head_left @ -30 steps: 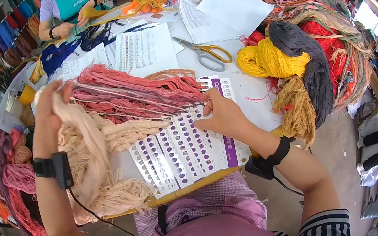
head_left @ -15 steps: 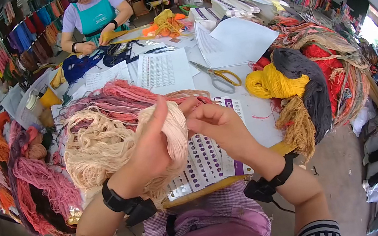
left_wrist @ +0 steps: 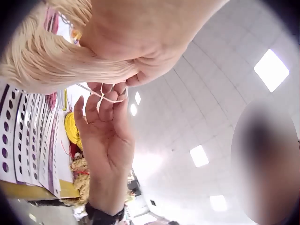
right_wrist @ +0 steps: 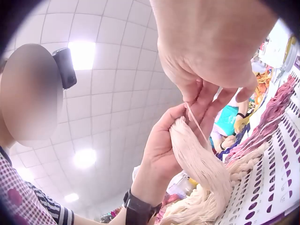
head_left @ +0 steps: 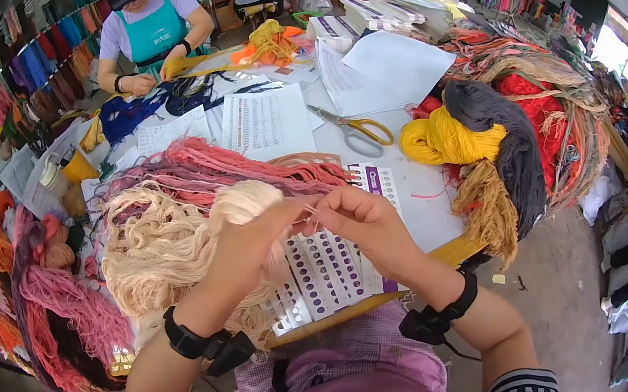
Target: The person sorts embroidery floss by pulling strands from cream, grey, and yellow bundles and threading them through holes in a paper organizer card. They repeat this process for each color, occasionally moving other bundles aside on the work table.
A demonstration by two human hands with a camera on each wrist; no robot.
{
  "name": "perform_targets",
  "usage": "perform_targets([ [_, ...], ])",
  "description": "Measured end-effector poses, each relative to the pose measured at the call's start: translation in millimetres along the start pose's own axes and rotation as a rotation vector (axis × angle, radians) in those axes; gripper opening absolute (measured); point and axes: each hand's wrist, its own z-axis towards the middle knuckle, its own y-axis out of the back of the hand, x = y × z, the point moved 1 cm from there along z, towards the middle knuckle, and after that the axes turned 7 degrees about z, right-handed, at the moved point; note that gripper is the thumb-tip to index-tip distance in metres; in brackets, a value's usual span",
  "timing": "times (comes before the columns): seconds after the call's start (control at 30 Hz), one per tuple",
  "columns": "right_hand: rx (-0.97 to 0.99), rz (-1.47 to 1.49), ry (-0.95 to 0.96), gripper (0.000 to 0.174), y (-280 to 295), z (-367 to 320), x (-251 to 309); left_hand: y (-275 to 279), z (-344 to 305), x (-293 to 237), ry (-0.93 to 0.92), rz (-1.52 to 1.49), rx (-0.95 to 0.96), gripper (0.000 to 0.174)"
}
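Note:
My left hand holds a thick cream yarn skein, which drapes over it and hangs down toward the table. Right in front of it, my right hand pinches a thin cream strand drawn from the skein. In the left wrist view the strand loops between the fingertips of both hands. Under the hands lie white cards with rows of punched holes. A heap of loose cream yarn rests left of them, with pink and mauve yarn behind.
Scissors lie beyond the cards beside printed sheets. Yellow yarn, dark grey yarn and tan yarn pile up on the right. Across the table a person in a teal apron handles yarn.
The left hand has brought the cream skein from the left to the middle. My right hand has left the pink yarn ends by the cards and now pinches a cream strand.

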Motion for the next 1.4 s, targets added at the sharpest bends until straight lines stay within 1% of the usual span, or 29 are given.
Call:
perform_targets([
  [0.07,-0.009,0.034,-0.018,0.01,2.6,-2.1,1.0,2.5,2.2,0.3,-0.139,-0.105,0.013,0.036],
  [0.1,-0.036,0.166,-0.04,0.009,5.0,-2.6,-0.4,1.1,7.8,0.4,-0.16,-0.118,0.036,0.036],
  [0.17,-0.104,0.531,-0.085,0.006,6.7,-9.8,13.6,3.3,15.8,6.0,0.138,-0.833,-0.119,0.025],
  [0.2,-0.124,0.526,-0.078,0.006,21.2,-11.9,18.1,8.6,16.6,13.1,0.315,-1.179,-0.202,0.023],
  [0.27,0.135,0.807,-0.071,0.006,64.7,-26.2,33.8,46.4,18.8,56.3,0.189,-1.352,-0.319,0.031],
  [0.33,-0.397,-0.133,-0.013,0.004,95.1,-55.1,76.3,88.6,13.0,69.6,-0.023,-1.471,-0.267,0.043],
  [0.37,-0.485,-0.519,0.074,0.004,123.6,-66.0,89.4,108.5,5.6,72.5,-0.088,-1.399,-0.291,0.047],
  [0.4,-0.638,-0.81,0.178,0.005,157.9,-79.4,105.6,122.5,0.4,67.5,-0.156,-1.329,-0.315,0.052],
  [0.43,-0.84,-1.125,0.251,0.007,192.4,-96.2,126.5,122.6,-3.0,44.3,-0.153,-1.337,-0.307,0.052],
  [0.47,-1.007,-1.291,0.338,0.009,241.9,-118.6,149.4,116.3,-6.7,12.2,-0.194,-1.373,-0.197,0.05],
  [0.5,-1.222,-1.398,0.379,0.009,265.9,-137.8,174.2,109.6,-8.0,-5.2,-0.24,-1.404,-0.093,0.049],
  [0.53,-1.229,-1.574,0.487,0.01,287.1,-155.6,195.2,104.0,-5.7,-2.0,-0.237,-1.409,-0.1,0.049],
  [0.57,-1.224,-1.747,0.6,0.011,297.0,-163.7,207.5,98.0,-1.5,5.8,-0.192,-1.15,-0.165,0.044],
  [0.6,-1.212,-1.745,0.6,0.011,283.7,-154.0,207.1,92.2,2.9,10.6,-0.146,-0.887,-0.225,0.039],
  [0.67,-0.973,-0.963,0.796,0.013,234.0,-119.8,187.3,47.4,26.2,-16.0,0.135,-0.814,-0.132,0.026],
  [0.73,-0.864,-0.751,0.501,0.013,188.8,-87.4,147.4,2.1,46.4,-31.8,0.333,-0.805,-0.1,0.017],
  [0.77,-0.713,-0.824,0.413,0.007,169.3,-70.7,118.9,-15.3,56.3,-24.0,0.402,-0.821,-0.067,0.016],
  [0.8,-0.668,-0.645,0.215,0.003,125.7,-56.8,92.6,-30.9,64.5,-12.3,0.471,-0.837,-0.031,0.014],
  [0.83,-0.504,-0.639,0.107,0.001,116.1,-50.7,61.1,-42.0,70.0,-4.1,0.482,-0.836,-0.041,0.014],
  [0.87,-0.345,-0.498,0.022,0.004,106.9,-43.2,28.3,-51.8,74.1,4.0,0.556,-0.819,-0.015,0.016],
  [0.9,-0.278,-0.449,-0.05,0.005,97.1,-39.4,1.0,-58.0,76.6,12.6,0.628,-0.802,0.011,0.019],
  [0.93,-0.212,-0.4,-0.121,0.006,93.4,-37.1,-18.3,-61.1,77.8,20.5,0.636,-0.802,0.007,0.019],
  [0.97,-0.208,-0.397,-0.127,0.006,100.8,-34.5,-28.5,-64.5,78.2,27.6,0.715,-0.739,0.084,0.023],
  [1.0,-0.215,-0.517,-0.137,0.006,107.8,-30.6,-34.3,-67.3,78.7,33.1,0.789,-0.675,0.16,0.026],
  [1.03,-0.221,-0.639,-0.145,0.007,113.4,-26.9,-36.4,-69.6,78.2,37.6,0.784,-0.703,0.172,0.031],
  [1.2,-0.301,-0.692,-0.21,0.009,121.0,-9.5,-24.0,-70.0,74.7,36.3,0.778,-0.666,0.144,0.031],
  [1.27,-0.22,-0.402,-0.224,0.009,107.1,-5.8,-29.4,-69.1,73.6,36.5,0.76,-0.696,0.116,0.03],
  [1.33,-0.246,-0.375,-0.236,0.006,96.5,-2.0,-32.7,-68.9,71.3,30.6,0.7,-0.78,0.064,0.029],
  [1.4,-0.256,-0.648,-0.236,0.006,100.0,4.4,-39.0,-64.7,68.9,20.6,0.709,-0.799,0.083,0.029],
])
